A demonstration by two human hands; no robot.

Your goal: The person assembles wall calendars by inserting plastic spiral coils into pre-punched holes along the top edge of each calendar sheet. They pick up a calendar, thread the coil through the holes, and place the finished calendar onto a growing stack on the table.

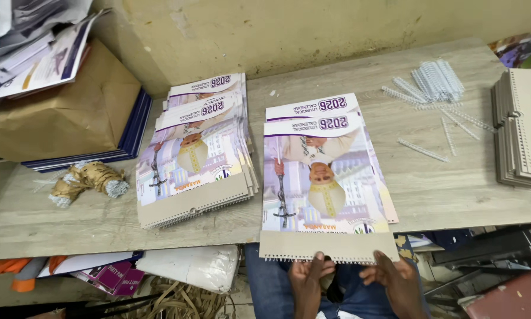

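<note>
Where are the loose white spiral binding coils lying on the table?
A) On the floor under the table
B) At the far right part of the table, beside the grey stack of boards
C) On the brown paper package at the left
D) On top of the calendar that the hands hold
B: the white coils lie on the bare table just left of the grey board stack, far from both hands.

The calendar [327, 177] is glossy printed paper on a matt grey card backing, bound with wire coil — so is the stack [197, 153] beside it. The worktop [442, 183] is pale, matt wood grain. Loose coils [436, 82] look like white-coated wire — the parcel [64, 112] is dull brown paper.
</note>
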